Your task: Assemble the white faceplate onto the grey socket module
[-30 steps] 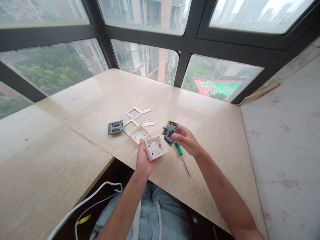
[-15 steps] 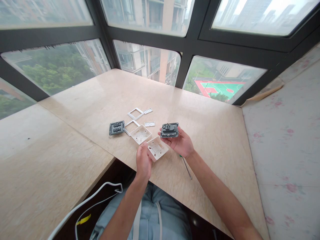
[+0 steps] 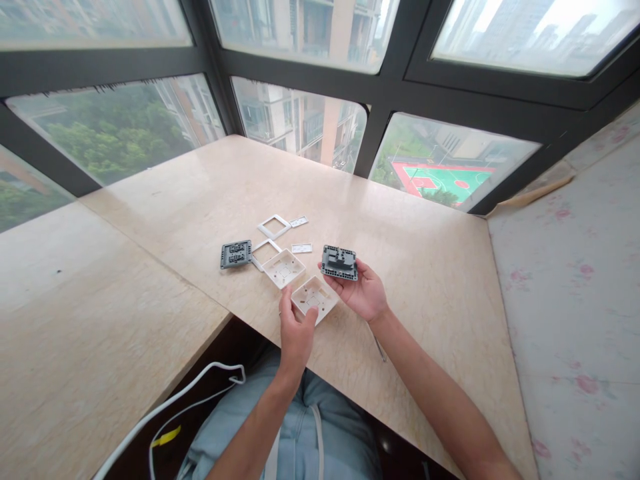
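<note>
In my right hand point(image 3: 364, 293) is a dark grey wall-switch module point(image 3: 339, 262), its back with the terminal block facing up, raised over the table. My left hand point(image 3: 296, 333) grips the near left corner of a white square mounting box point(image 3: 314, 299), thumb over the near wall and fingers along the left side. The box's hollow side faces up. A second white mounting box point(image 3: 283, 269) lies just beyond it, close to my left fingertips. Further left lies another dark grey switch module point(image 3: 236, 255).
Two white frames point(image 3: 274, 227) point(image 3: 264, 249) and two small white plates point(image 3: 299, 221) point(image 3: 301, 248) lie behind the boxes. A screwdriver shaft point(image 3: 380, 348) shows beside my right forearm. White cables point(image 3: 200, 373) hang past the stone tabletop's point(image 3: 430, 267) near edge; windows border the back.
My left hand has shifted right and its thumb now reaches over the near wall of the box. The switch module in my right hand has tilted slightly, and my forearm covers more of the screwdriver.
</note>
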### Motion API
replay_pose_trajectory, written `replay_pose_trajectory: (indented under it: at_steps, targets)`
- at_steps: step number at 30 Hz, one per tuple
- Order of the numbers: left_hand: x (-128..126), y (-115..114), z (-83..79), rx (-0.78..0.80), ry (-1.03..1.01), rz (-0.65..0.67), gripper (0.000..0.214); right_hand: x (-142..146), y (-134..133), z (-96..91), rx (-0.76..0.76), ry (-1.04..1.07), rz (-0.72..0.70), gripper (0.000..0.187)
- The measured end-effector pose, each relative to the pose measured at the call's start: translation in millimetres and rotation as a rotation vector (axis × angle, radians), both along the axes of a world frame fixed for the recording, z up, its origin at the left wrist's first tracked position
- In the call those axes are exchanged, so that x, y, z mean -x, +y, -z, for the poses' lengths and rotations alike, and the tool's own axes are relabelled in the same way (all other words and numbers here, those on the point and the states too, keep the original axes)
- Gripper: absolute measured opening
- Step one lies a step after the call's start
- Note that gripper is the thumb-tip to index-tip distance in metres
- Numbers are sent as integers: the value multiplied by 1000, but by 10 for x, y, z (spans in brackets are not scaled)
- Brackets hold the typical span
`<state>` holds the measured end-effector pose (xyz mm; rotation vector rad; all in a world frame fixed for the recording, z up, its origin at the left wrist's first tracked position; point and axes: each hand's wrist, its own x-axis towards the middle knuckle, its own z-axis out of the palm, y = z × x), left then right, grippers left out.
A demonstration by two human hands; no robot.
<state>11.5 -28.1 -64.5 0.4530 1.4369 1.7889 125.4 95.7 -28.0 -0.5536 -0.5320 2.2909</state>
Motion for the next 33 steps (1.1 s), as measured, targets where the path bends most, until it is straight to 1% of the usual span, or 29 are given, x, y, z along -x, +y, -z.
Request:
replay_pose_trajectory:
  at_steps: [3,5,8,12,15,19,21,23,25,28,31,33]
  targets:
    - [-13,-26,13,153,271,-38,67,12,17,5,99,12,64,46]
    - [-10,-37,18,190,360,-23,65,19,24,16,146,9,75,47]
    - [4,-53,45,184,403,-10,62,33,18,32,175,7,51,48]
    - [33,-77,97,149,422,7,58,53,-10,39,158,16,18,49]
    - [57,-111,101,155,486,-6,54,63,-28,38,140,8,3,49]
    - [72,-176,31,155,638,-28,52,65,-50,28,103,-5,-17,47]
    - [77,-199,-45,125,761,-37,51,66,-65,13,77,-10,-31,44]
    - [100,-198,-150,60,895,-27,53,69,-86,-7,54,-25,-59,41]
    - [154,-163,-273,-24,1016,18,60,75,-111,-34,43,-49,-97,38]
    - [306,-53,-443,-158,1155,151,74,92,-158,-83,37,-76,-151,36]
    - [506,75,-541,-206,1212,326,84,112,-201,-137,41,-89,-191,36]
    - [628,137,-566,-194,1224,450,90,118,-220,-171,48,-100,-206,36]
